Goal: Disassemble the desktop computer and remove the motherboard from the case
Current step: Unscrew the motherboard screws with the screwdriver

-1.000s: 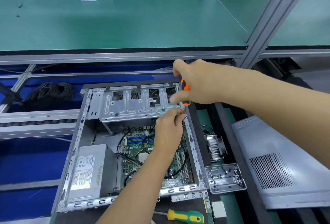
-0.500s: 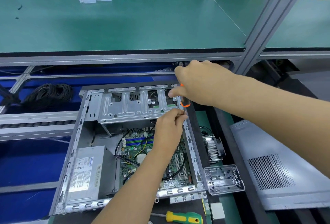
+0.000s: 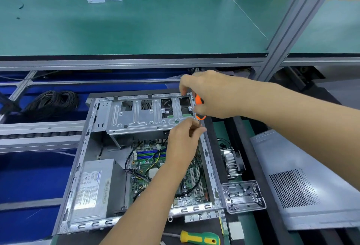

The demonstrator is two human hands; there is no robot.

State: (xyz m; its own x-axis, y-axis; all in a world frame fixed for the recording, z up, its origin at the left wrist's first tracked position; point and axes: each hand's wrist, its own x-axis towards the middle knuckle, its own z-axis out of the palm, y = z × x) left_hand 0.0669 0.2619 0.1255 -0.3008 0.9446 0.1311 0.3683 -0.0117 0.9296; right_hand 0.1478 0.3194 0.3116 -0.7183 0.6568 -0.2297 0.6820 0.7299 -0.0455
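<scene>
Green bench — right hand hides orange screwdriver; left hand hides shaft.

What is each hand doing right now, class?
Right hand: grips the orange screwdriver by its handle.
Left hand: fingers pinch the screwdriver's shaft near the case edge.

Both hands steady an orange screwdriver (upright) over the case.

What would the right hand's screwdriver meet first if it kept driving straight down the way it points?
Most likely the case's right rail, where the left hand pinches the shaft below the right hand gripping the orange screwdriver. The tip is hidden, so depth is uncertain.
</scene>
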